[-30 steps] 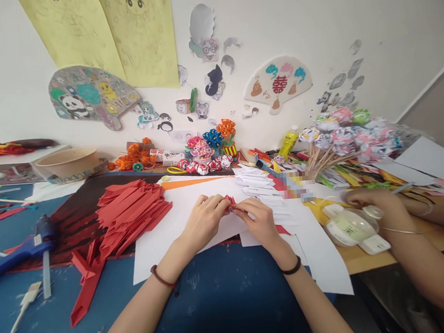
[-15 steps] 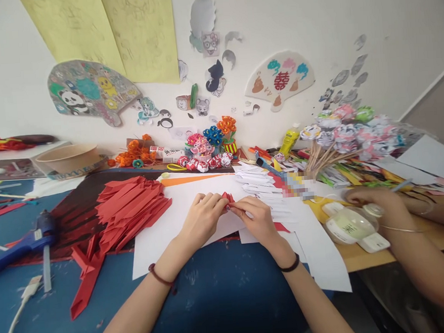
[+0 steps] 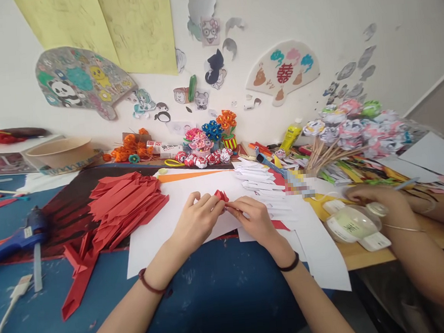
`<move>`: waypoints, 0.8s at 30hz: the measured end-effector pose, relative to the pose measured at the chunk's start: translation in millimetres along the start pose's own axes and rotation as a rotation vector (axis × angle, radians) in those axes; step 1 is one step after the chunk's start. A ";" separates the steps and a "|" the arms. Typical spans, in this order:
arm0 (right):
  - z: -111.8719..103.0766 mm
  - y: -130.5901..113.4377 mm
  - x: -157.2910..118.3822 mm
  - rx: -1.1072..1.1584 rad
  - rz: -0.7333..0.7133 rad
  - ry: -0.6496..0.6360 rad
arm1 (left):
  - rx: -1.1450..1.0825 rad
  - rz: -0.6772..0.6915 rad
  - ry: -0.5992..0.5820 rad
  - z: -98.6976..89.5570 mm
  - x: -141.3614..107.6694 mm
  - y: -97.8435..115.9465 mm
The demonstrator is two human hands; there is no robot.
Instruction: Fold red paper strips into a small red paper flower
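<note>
Over the white paper (image 3: 155, 247), my left hand (image 3: 201, 218) is closed on a small red folded-paper piece (image 3: 221, 195), which shows above its fingertips. My right hand (image 3: 250, 218) pinches at the lower end of the same piece; what exactly lies between its fingertips is hidden. To the left is a pile of folded red paper strips (image 3: 126, 203), with a few joined strips (image 3: 79, 268) at its near end. White folded strips (image 3: 259, 184) lie in a row just beyond my right hand.
A blue glue gun (image 3: 22, 239) and a white cable (image 3: 11, 308) lie at the left. At the right are a bottle (image 3: 349, 223) and a co-worker's arm (image 3: 413, 244). Paper flowers on sticks (image 3: 345, 132) and a bowl (image 3: 63, 152) stand toward the wall.
The view has shifted slightly. My hands stay together, and the red piece now sticks out more above my left fingers, a little further left.
</note>
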State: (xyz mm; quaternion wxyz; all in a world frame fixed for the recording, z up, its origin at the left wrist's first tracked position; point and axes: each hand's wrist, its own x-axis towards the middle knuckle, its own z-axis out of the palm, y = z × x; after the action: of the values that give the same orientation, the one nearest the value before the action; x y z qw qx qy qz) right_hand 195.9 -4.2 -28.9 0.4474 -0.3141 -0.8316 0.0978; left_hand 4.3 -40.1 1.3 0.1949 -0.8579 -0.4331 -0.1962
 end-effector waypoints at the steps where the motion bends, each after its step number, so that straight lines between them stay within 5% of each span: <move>1: 0.3 0.0 -0.5 -0.003 0.001 -0.003 | 0.002 0.005 0.003 -0.7 0.2 0.3; 24: -1.7 -5.1 -1.6 -0.046 0.030 -0.032 | -0.202 -0.132 0.124 -3.7 3.6 2.8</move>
State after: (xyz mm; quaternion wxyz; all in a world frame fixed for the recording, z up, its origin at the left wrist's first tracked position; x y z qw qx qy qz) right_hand 195.6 -9.3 -26.8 0.4252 -0.3351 -0.8359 0.0903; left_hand 7.9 -41.2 5.8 0.1206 -0.8289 -0.4539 -0.3038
